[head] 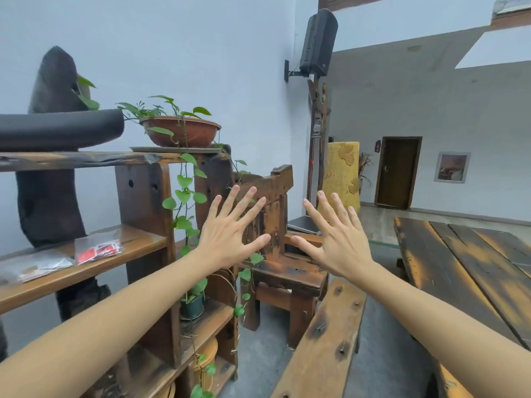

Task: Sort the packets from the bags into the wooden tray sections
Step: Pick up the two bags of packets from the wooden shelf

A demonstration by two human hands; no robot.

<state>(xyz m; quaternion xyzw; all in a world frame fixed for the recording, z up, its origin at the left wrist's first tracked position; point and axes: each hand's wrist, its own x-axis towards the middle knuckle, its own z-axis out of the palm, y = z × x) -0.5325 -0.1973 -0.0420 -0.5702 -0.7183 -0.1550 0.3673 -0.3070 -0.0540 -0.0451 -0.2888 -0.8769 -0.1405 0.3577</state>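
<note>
Both hands were raised in front of the head camera, palms away and fingers spread wide: the left hand (230, 234) and the right hand (339, 242) were each open and empty, touching nothing, held side by side with a gap between them before a rough wooden chair (281, 265).

From this single head view, the task's things lay well to the left of the hands. Two clear bags sat on the middle board of a dark-stained wooden shelf (138, 242): a bag of red packets (97, 249) near the board's middle, and just beside it, toward the left edge, a bag of pale packets (34, 267), blurred at the rim of the wide lens. Both bags looked unopened, though the picture was too soft to be sure. No sectioned wooden tray could be seen anywhere. A potted plant (181, 130) stood on the shelf's top board, its vine trailing down past the right end of the middle board. A long plank bench (324, 337) ran along the lower right, bare of any packet, beside a heavy wooden table (459, 271).

Judged from this, sorting had not begun; the open-handed pose read as a starting gesture. The next move would likely call for turning left, reaching to the shelf for a bag, and finding the tray, which was out of view.
</note>
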